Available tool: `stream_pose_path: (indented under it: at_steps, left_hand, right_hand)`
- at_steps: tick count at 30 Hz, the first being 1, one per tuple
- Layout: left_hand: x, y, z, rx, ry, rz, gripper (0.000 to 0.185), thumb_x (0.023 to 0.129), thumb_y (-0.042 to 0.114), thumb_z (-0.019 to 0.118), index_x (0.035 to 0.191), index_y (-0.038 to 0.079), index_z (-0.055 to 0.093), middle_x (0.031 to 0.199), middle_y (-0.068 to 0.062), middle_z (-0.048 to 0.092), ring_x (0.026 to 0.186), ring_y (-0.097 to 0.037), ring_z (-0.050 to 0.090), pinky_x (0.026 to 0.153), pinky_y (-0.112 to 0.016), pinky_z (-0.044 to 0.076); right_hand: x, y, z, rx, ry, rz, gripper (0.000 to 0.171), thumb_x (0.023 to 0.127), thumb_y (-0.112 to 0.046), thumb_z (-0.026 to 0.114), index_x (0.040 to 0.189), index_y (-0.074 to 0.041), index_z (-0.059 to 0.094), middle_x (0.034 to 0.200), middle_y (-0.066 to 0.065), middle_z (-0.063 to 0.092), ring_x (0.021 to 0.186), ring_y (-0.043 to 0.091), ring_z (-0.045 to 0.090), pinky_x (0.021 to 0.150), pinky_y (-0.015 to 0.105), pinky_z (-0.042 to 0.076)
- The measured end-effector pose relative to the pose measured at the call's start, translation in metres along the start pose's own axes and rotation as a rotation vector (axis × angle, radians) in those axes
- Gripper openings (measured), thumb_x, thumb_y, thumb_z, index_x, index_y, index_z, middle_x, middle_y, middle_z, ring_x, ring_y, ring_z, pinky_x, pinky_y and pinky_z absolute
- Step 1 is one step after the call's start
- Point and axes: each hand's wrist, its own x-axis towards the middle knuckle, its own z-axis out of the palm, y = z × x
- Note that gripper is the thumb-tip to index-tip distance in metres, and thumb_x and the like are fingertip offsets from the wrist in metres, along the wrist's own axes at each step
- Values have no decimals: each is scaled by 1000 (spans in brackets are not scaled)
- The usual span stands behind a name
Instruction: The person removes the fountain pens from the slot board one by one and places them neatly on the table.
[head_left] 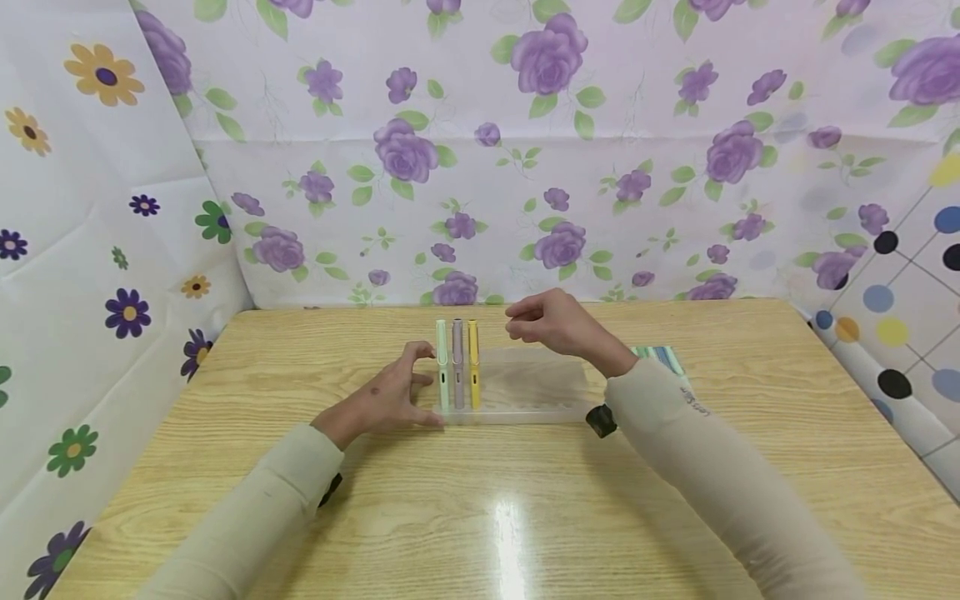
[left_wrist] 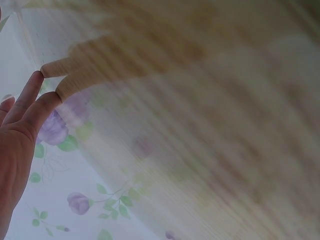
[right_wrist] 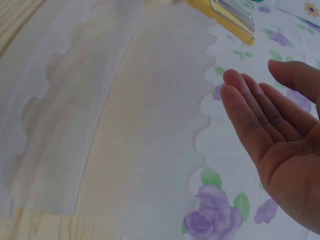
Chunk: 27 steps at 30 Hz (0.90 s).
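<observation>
A clear plastic pen holder [head_left: 536, 417] with scalloped edges rests on the wooden table. Three capped pens with clips lie side by side at its left end: a mint green pen [head_left: 442, 367], a mauve pen [head_left: 458, 367] and a yellow pen [head_left: 474, 367]. At that same end, my left hand [head_left: 386, 392] has its fingers and thumb spread, with the thumb at the front corner. Its fingertips meet their own reflections in the left wrist view. My right hand [head_left: 551, 321] hovers past the holder's back edge, nothing in it. Fairly straight fingers [right_wrist: 245, 112] show beside the scalloped edge.
A green, blue and white striped item [head_left: 667, 358] lies partly hidden behind my right sleeve. Flowered sheeting [head_left: 480, 208] rises at the table's back edge, with patterned sheets on both sides. Wooden table [head_left: 450, 508] extends in front of the holder.
</observation>
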Motion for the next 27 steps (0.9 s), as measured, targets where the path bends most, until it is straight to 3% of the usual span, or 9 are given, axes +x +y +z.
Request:
stream_pose_path:
  at_steps: [14,27]
  left_hand:
    - [0,2,0,-18,2,-18,94,75,21,91,141,17,23,159,-16,22,134,-37,48,107,-54,40]
    - [1,0,-1,-51,-8,-15,96,74,20,91,141,20,22,159,-15,22,134,-39,47,110,-55,36]
  right_hand:
    - [14,-6,19,5,-29,-35,36,99,-12,64,131,4,62,115,18,70,107,37,67,91,44,55]
    - [21,-9,29,-32,-55,-75,36,98,-12,65,132,-2,63,115,17,71,105,34,68,89,40,56]
